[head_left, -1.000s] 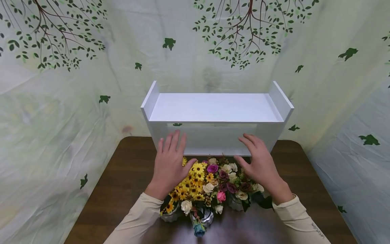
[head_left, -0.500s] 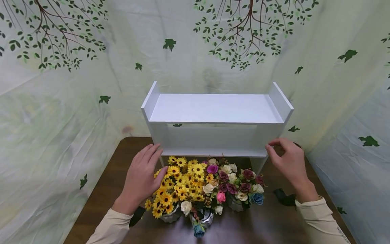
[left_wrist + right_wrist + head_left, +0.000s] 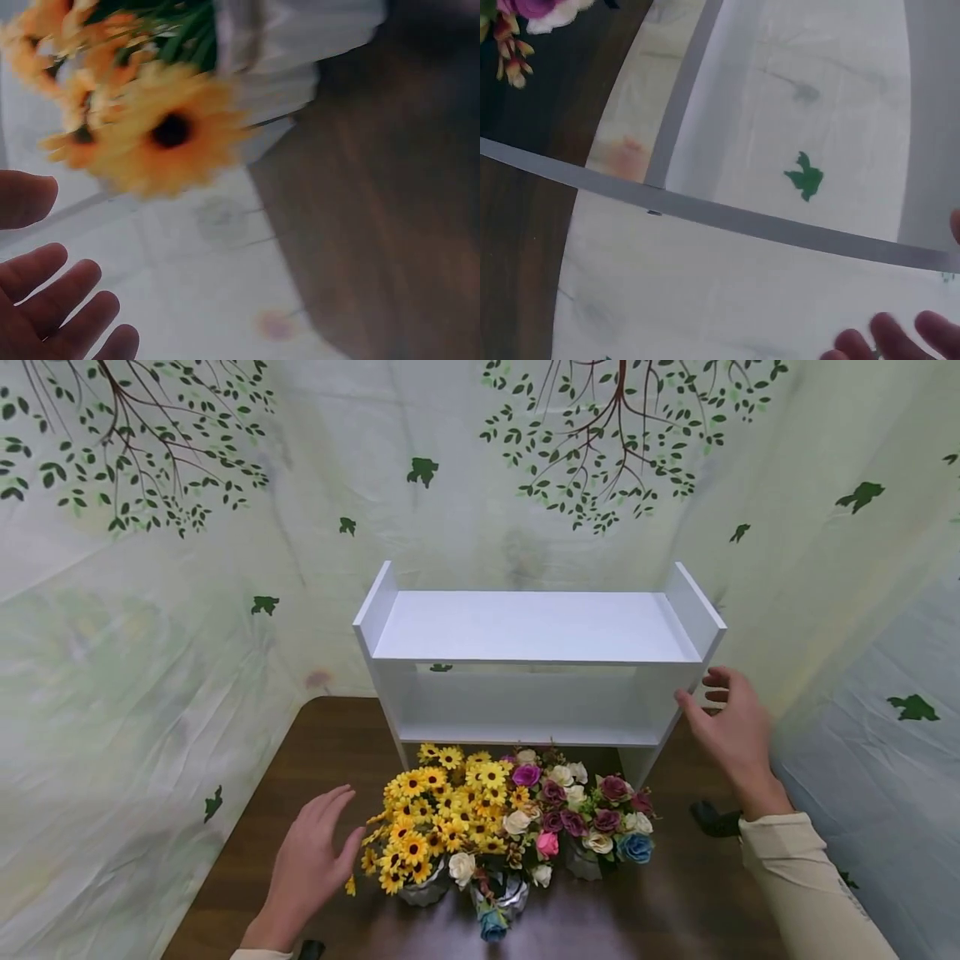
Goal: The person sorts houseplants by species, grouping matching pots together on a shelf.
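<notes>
A white two-tier shelf (image 3: 532, 627) stands on the table. My right hand (image 3: 731, 735) is beside its right side panel, fingers loosely bent. In the right wrist view the panel's edge (image 3: 780, 231) passes between the thumb and the other fingers (image 3: 889, 341); whether they touch it I cannot tell. My left hand (image 3: 303, 868) hovers left of the yellow flowers (image 3: 420, 818), fingers relaxed and holding nothing. The left wrist view has a yellow bloom (image 3: 169, 127) close to that hand, apart from the fingers. Mixed roses (image 3: 592, 814) stand to the right of the yellow flowers.
The flowers stand in silvery wrapped pots (image 3: 510, 893) in front of the shelf. One blue rose (image 3: 492, 924) hangs low toward the table's front. Behind the dark wooden table (image 3: 247, 827) hangs a pale leaf-printed cloth (image 3: 525, 510).
My left hand has moved left and toward me, away from the shelf and flowers. My right hand has gone from in front of the shelf to outside its right panel.
</notes>
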The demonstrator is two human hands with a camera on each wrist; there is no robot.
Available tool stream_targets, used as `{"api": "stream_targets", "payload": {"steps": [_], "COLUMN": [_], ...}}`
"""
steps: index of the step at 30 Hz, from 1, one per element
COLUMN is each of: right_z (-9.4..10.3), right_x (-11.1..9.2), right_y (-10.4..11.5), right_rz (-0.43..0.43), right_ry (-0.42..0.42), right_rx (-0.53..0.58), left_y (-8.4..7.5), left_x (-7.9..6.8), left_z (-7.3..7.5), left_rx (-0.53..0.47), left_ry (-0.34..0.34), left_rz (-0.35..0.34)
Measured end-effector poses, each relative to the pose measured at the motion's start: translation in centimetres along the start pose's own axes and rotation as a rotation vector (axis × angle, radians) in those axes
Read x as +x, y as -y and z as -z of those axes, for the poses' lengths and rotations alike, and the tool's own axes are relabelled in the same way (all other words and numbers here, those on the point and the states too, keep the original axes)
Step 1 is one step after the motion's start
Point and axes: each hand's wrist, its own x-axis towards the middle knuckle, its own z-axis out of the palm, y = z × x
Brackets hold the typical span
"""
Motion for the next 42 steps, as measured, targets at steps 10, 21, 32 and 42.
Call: {"api": "stream_targets", "payload": {"steps": [10,21,32,42], "right_z": [-1.2,-2.1,-2.6,-2.9], "right_x": [2.4,2.7,2.6,2.4], "right_y": [-0.7,-0.7,-1.0,-1.0], "right_rz": [0.023,0.038,0.070,0.055], "right_ry": [0.234,0.077,0.058,0.087], "right_rx": [0.023,-0.070,-0.087,-0.107], "left_y": [1.9,4.0,-0.4,-3.8], "left_x": [-3.6,-5.9,-7.6,-7.4], "left_z": [-3.1,-5.9,-8.0,-11.1], "left_rx": [-0.230,-0.678,-0.523,-0.604], "left_ry": [0.192,0.433,0.508,0.360], "left_rz": [0.356,0.910,0.709,0.596]}}
